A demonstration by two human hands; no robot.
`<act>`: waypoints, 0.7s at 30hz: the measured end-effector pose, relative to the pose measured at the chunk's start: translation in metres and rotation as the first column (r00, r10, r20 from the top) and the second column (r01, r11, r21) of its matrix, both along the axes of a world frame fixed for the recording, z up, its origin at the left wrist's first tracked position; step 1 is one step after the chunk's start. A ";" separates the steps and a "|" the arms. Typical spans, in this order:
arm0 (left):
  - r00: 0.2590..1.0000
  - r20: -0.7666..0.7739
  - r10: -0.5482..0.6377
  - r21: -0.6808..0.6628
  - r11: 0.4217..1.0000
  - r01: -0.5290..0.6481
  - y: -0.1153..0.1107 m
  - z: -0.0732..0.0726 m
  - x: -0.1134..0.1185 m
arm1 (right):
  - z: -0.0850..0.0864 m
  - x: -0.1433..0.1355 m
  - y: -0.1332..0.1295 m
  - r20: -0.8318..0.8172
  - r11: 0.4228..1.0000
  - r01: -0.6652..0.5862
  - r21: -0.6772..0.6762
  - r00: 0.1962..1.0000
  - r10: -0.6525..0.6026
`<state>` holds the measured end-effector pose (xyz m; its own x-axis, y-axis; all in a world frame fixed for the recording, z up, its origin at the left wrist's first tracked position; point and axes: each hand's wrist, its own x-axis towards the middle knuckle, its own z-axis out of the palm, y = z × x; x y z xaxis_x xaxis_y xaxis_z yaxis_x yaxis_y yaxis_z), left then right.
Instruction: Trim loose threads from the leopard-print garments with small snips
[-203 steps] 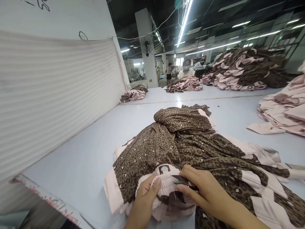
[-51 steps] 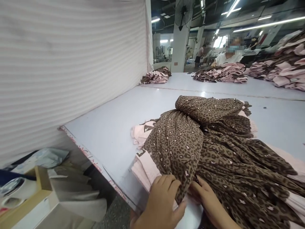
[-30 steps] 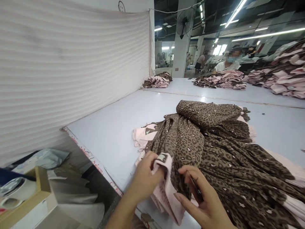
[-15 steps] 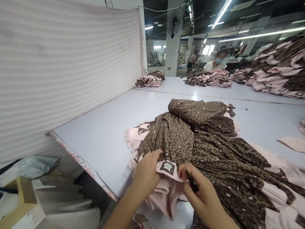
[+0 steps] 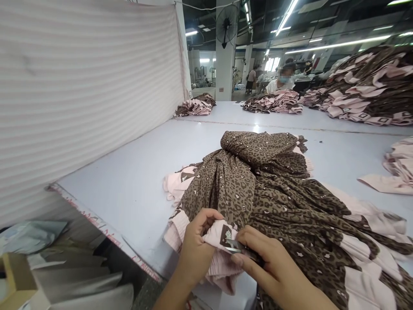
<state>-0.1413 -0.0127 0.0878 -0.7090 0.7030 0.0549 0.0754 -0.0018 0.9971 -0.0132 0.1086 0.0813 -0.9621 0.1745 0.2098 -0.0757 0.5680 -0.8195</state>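
A brown leopard-print garment (image 5: 237, 183) with pink bands lies bunched on the table in front of me. My left hand (image 5: 199, 245) pinches its pink waistband (image 5: 213, 233), beside a dark square patch (image 5: 227, 235) bearing a pale motif. Closed around a pair of thread snips (image 5: 235, 249), my right hand (image 5: 266, 258) has the metal blades lying against the lower edge of the patch. The handles are mostly hidden by the fingers. Ribbed pink fabric hangs below both hands, near the table's front edge.
Folded garments (image 5: 196, 106) and another pile (image 5: 274, 102) lie at the table's (image 5: 129, 172) far side. A large heap (image 5: 368, 90) rises at the right. A white curtain (image 5: 90, 73) borders the left, above a cardboard box (image 5: 17, 275). A person (image 5: 280, 84) sits beyond.
My left hand has tilted the waistband and patch. The right hand has turned the snips, bringing their blades into view across the patch's lower edge. The whole view has shifted slightly right.
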 end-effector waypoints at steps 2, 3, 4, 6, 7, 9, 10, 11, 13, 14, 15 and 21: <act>1.000 0.009 -0.005 -0.002 1.000 0.005 0.000 0.000 0.000 | 0.000 -0.004 -0.003 0.007 0.998 0.000 0.058 1.000 0.000; 1.000 0.008 -0.007 -0.006 1.000 0.007 0.000 -0.001 0.000 | 0.000 -0.006 -0.004 0.006 0.996 0.002 0.088 1.000 -0.003; 1.000 0.009 -0.007 -0.005 1.000 0.007 0.000 -0.001 0.000 | 0.000 -0.007 -0.005 0.004 0.993 0.008 0.120 1.000 -0.008; 1.000 0.022 -0.002 0.015 1.000 0.001 0.000 -0.002 -0.001 | -0.001 -0.009 -0.006 -0.008 0.984 0.016 0.176 1.000 -0.015; 0.999 0.032 0.000 0.028 1.000 -0.001 0.000 -0.003 -0.001 | -0.001 -0.009 -0.006 -0.019 0.980 0.019 0.197 1.000 -0.015; 0.998 0.056 0.000 0.048 0.999 -0.002 0.001 -0.005 -0.002 | -0.002 -0.008 -0.006 -0.047 0.971 0.029 0.236 0.999 -0.018; 0.998 0.065 -0.002 0.053 0.999 -0.001 0.001 -0.006 -0.002 | -0.002 -0.008 -0.006 -0.061 0.965 0.039 0.260 0.998 -0.024; 0.998 0.071 -0.005 0.055 0.998 0.001 0.001 -0.007 -0.002 | -0.003 -0.008 -0.005 -0.072 0.957 0.053 0.285 0.997 -0.034; 0.997 0.080 -0.008 0.061 0.998 0.003 0.001 -0.008 -0.001 | -0.004 -0.007 -0.005 -0.088 0.939 0.090 0.332 0.994 -0.064; 0.997 0.081 -0.006 0.063 0.998 0.001 0.002 -0.008 0.000 | -0.004 -0.007 -0.005 -0.096 0.931 0.108 0.349 0.992 -0.079; 0.997 0.080 -0.004 0.065 0.998 -0.001 0.002 -0.008 0.001 | -0.004 -0.007 -0.005 -0.108 0.925 0.122 0.361 0.990 -0.089; 0.997 0.073 0.018 0.055 0.998 -0.022 0.002 -0.003 0.003 | -0.002 -0.009 -0.008 -0.145 0.911 0.129 0.390 0.986 -0.078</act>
<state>-0.1381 -0.0103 0.0844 -0.7262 0.6863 0.0412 0.0033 -0.0565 0.9984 -0.0221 0.1007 0.0797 -0.9051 0.1492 0.3983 -0.0846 0.8546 -0.5123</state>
